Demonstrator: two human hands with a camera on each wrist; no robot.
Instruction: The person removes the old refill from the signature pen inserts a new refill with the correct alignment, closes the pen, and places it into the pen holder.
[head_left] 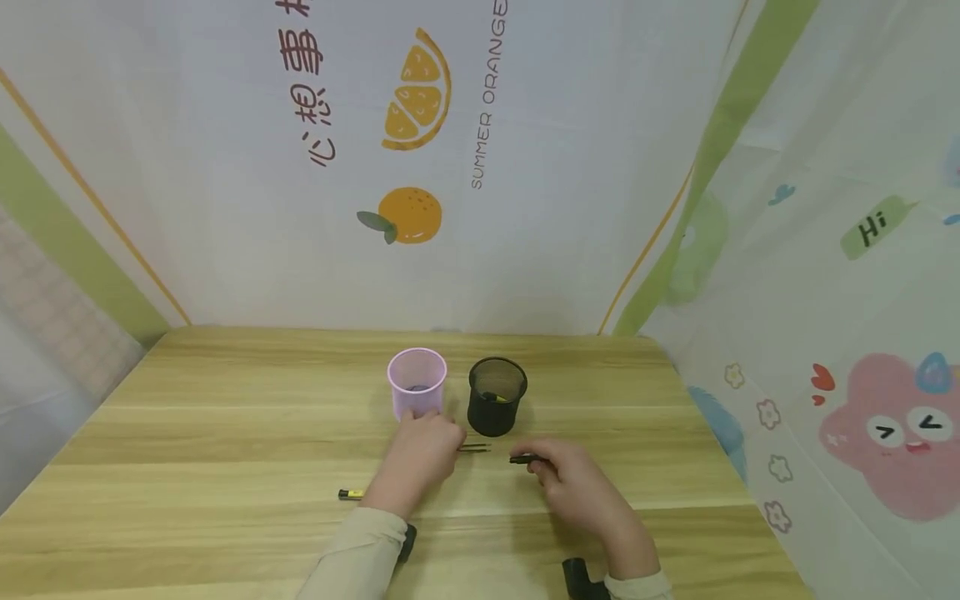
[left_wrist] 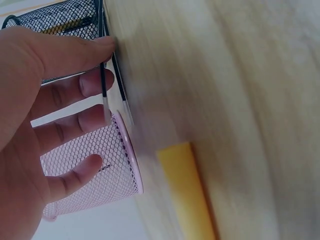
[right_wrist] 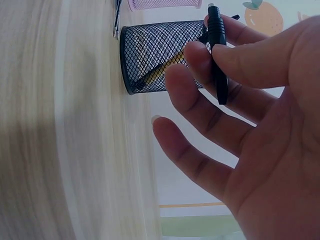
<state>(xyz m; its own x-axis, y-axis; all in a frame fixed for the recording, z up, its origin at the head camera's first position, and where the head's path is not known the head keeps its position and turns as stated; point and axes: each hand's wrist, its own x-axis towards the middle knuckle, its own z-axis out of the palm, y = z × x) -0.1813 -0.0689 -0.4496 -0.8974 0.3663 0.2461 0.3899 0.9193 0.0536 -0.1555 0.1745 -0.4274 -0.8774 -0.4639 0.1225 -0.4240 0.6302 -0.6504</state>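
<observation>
In the head view my left hand [head_left: 422, 454] is low in front of the pink mesh cup [head_left: 417, 367]. Its thumb and fingers pinch thin dark rods with pale ends [left_wrist: 103, 82]; two of them show side by side, close over the table. To the right, my right hand [head_left: 573, 487] pinches a short black pen barrel [right_wrist: 218, 62] between thumb and fingers, its ribbed end uppermost in the right wrist view. Behind and between the hands stands the black mesh cup [head_left: 492, 417], upright, with a black-and-yellow item [right_wrist: 157, 74] leaning inside. Something dark lies in the pink cup.
A black-and-yellow stick [head_left: 350, 494] lies on the wooden table [head_left: 225, 433] left of my left forearm, partly hidden by it. Black devices [head_left: 585, 579] sit at the wrists. Printed cloth [head_left: 525, 250] hangs along the table's back edge and right side.
</observation>
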